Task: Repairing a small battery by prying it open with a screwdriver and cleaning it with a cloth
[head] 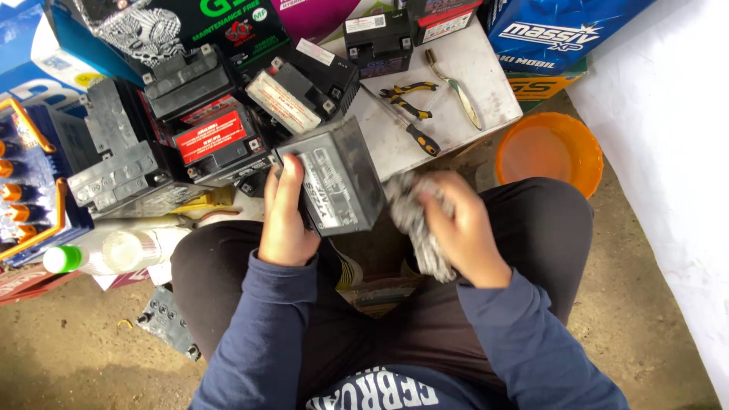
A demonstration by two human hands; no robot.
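1. L hand: closed round the near-left edge of a small dark grey battery, thumb on the side wall, fingers wrapped under/behind. Firm hold, not wide.
2. R hand: curled narrow on a crumpled grey rag; the rag bunches out from under the fingers and hangs down toward the lap. Rag touches the battery's right-hand face or sits just beside it; I can't tell which from this angle.
3. Battery: held above the lap, between the knees, tilted with one labelled side facing up at the camera. Boxy casing, dull grey, pale label w/ dark print, surface looks dusty. Terminals not visible from here.
4. Person is seated on a dirt floor, dark trousers, navy sleeves.
5. Ahead of the battery: a cluster of other batteries, black/grey cases, some w/ red labels, stacked close together.
6. Grey board beyond the hands carries yellow-handled pliers, a screwdriver w/ black-yellow grip, and a wire brush.
7. Orange plastic bowl sits on the floor just right of the board, near the R knee.
8. Clear bottle w/ green cap lies on its side at the left, well apart from both hands.
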